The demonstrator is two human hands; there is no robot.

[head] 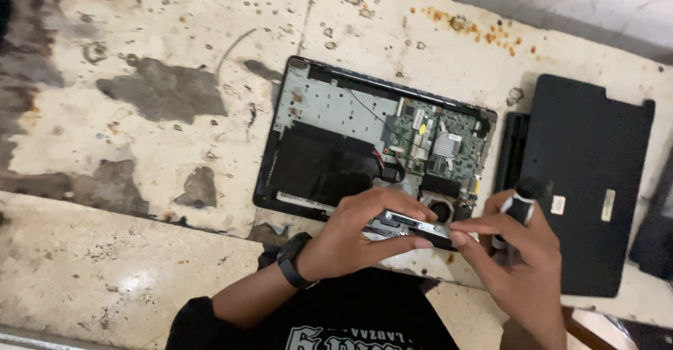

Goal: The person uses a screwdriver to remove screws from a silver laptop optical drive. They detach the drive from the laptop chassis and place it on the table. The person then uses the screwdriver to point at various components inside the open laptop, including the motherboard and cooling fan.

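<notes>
An opened laptop (329,111) lies on a stained, worn table (161,34), its bottom cover off, showing a green circuit board (427,136), a black battery pack (319,164) and a round fan (440,210). My left hand (354,234), with a black wristband, grips a flat silver and black drive-like part (410,225) at the laptop's near edge. My right hand (519,259) touches the same part with its fingertips while holding a black-and-white handled screwdriver (520,206) upright.
The removed black bottom cover (592,182) lies to the right of the laptop, with a long black strip (510,150) beside it. A dark object (655,238) sits at the far right edge. A tiled floor shows below the table.
</notes>
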